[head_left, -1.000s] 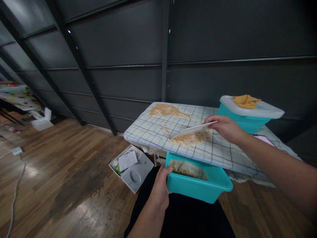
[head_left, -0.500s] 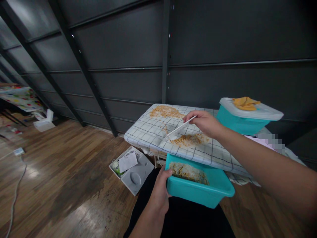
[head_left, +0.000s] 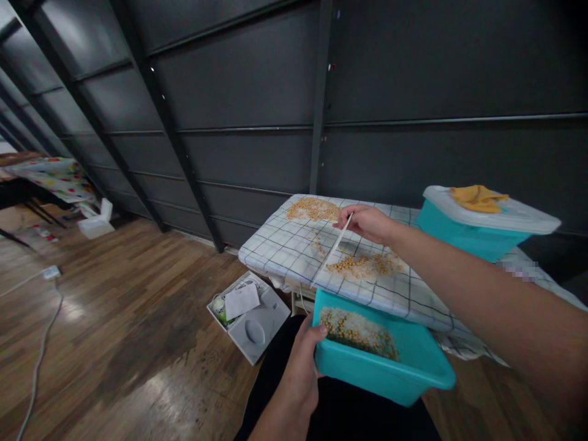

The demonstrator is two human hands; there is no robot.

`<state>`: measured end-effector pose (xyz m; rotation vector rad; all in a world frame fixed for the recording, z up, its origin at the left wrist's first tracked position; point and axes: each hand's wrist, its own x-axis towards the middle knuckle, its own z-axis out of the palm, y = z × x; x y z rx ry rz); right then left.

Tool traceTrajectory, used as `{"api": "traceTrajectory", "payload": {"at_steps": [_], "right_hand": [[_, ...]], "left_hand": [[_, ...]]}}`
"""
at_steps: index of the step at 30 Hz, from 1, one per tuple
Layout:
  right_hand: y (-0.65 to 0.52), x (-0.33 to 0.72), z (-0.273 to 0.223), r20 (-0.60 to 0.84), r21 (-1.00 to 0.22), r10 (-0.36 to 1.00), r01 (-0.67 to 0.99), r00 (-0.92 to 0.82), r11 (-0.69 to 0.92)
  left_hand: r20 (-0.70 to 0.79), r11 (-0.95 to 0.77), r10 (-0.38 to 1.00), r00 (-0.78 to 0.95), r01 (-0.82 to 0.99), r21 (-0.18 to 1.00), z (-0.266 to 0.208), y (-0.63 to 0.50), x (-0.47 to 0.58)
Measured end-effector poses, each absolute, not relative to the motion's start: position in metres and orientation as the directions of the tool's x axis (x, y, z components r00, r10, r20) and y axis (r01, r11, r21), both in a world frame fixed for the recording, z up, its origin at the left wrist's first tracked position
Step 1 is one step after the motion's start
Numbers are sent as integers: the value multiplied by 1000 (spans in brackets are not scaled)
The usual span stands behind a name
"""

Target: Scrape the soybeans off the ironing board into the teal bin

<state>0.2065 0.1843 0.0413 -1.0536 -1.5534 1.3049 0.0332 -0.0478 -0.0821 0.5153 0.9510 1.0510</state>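
My left hand (head_left: 298,367) grips the left end of an open turquoise plastic bin (head_left: 381,376), thumb over the rim. The bin is against the table's front edge, above my lap, with pale grains and yellow kernels (head_left: 361,334) inside. Over the table, my right hand (head_left: 370,225) pinches a thin white flat board (head_left: 334,247), seen nearly edge-on and slanting down to the table's front edge. Right of the board lies a near heap of yellow kernels and pale grains (head_left: 362,265). A wider heap (head_left: 312,208) spreads at the back left of the checked tablecloth (head_left: 275,239).
A lidded turquoise bin (head_left: 473,236) with an orange-yellow cloth (head_left: 480,198) on top stands at the table's right. A white box (head_left: 255,315) with papers sits on the floor left of my legs. A dark panelled wall (head_left: 248,156) rises behind. A cable (head_left: 43,355) runs across the floor.
My right hand has turned the white board more edge-on and brought its lower end to the table's front edge. The left hand still holds the bin. The view has shifted slightly left.
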Motion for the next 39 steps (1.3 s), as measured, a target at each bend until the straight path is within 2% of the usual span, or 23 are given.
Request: {"api": "traceTrajectory", "payload": {"at_steps": [9,24,30,39], "right_hand": [[183,229,40,57,-983,975,158,-215,92],[155,253,52,26,-988,987,147,-157,50],[143,252,61,109,-989,993,99,-51,113],[86,287,80,240,-967,948,132,207,216]], "left_hand": [[-396,437,897,197,-529,727,-76,-49,31],[-391,431,900,192,-519,738,-77,-49,32],[-382,429,902,202,-517,741,-76,-49,33],[-401,448,892,211,-534,717,-80,-48,33]]}}
